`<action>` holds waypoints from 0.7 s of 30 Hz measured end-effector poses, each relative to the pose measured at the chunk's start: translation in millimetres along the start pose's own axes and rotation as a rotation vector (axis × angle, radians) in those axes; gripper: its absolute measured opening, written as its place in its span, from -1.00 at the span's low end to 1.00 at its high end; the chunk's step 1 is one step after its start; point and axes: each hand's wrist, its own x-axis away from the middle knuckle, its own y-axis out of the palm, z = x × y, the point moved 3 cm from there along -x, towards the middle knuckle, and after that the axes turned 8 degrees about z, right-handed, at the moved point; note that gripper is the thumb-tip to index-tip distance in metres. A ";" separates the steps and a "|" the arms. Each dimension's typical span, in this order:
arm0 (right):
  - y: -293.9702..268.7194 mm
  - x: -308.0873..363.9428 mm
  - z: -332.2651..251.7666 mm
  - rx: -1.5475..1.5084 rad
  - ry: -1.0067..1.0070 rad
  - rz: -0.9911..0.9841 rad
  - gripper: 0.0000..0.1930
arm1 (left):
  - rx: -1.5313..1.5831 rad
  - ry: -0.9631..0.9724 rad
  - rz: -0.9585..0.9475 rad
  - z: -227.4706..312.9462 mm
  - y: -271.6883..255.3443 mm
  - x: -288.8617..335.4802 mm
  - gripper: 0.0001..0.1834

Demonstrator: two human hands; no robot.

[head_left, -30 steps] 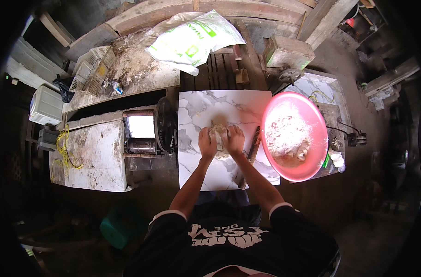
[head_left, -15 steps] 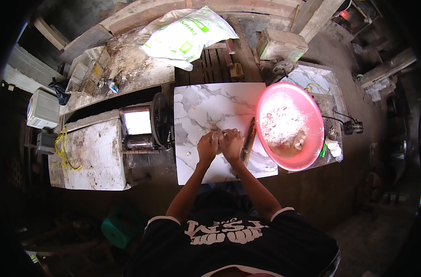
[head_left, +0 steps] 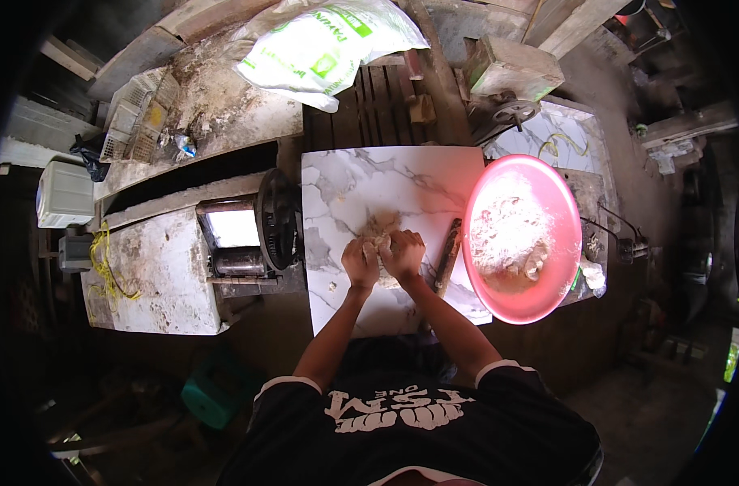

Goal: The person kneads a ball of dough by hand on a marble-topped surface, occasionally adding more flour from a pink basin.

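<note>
Both my left hand (head_left: 359,264) and my right hand (head_left: 403,253) press side by side, fingers curled down, on a lump of pale dough (head_left: 380,232) lying near the middle of the white marble slab (head_left: 345,178); how firmly either hand grips it I cannot tell. A wooden rolling pin (head_left: 448,255) lies just right of my right hand, beside the pink basin (head_left: 558,211) of flour. A hand-cranked roller machine (head_left: 248,231) stands left of the slab.

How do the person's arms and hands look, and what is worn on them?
Both forearms are bare. The left hand and the right hand wear no gloves; whether there are rings or a watch is too small to tell. The black T-shirt has short sleeves with a thin white trim at each cuff.
</note>
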 end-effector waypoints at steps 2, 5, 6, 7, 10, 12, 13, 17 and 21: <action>0.6 4.9 0.2 -0.018 0.010 -0.009 -0.89 | -0.040 0.029 -0.013 1.0 -4.4 2.1 -0.81; 4.6 4.4 -4.6 -0.034 0.037 -0.037 -0.89 | -0.041 0.050 -0.035 -1.7 -12.9 0.2 -0.81; 7.1 0.0 -5.7 -0.021 0.051 -0.057 -0.88 | -0.028 0.056 -0.037 -3.6 -13.2 -3.4 -0.81; 9.6 -2.7 -6.6 -0.026 0.049 -0.053 -0.88 | -0.015 0.062 -0.039 -5.7 -13.5 -6.4 -0.80; 21.2 -12.9 -4.9 -0.052 0.069 -0.071 -0.86 | -0.008 0.016 -0.078 -12.7 -10.0 -16.8 -0.76; 33.5 -22.6 2.6 -0.063 0.111 -0.068 -0.84 | -0.043 0.013 -0.076 -18.1 -1.6 -31.7 -0.74; 36.8 -29.4 4.4 -0.066 0.106 -0.068 -0.84 | -0.065 0.007 -0.077 -20.2 1.1 -36.1 -0.73; 53.2 -49.2 10.4 -0.046 0.096 0.001 -0.79 | -0.160 0.041 -0.012 -18.8 17.4 -66.3 -0.67; 45.9 -85.8 4.1 -0.182 -0.095 0.212 -0.77 | 0.041 0.228 0.045 -3.4 21.1 -99.5 -0.81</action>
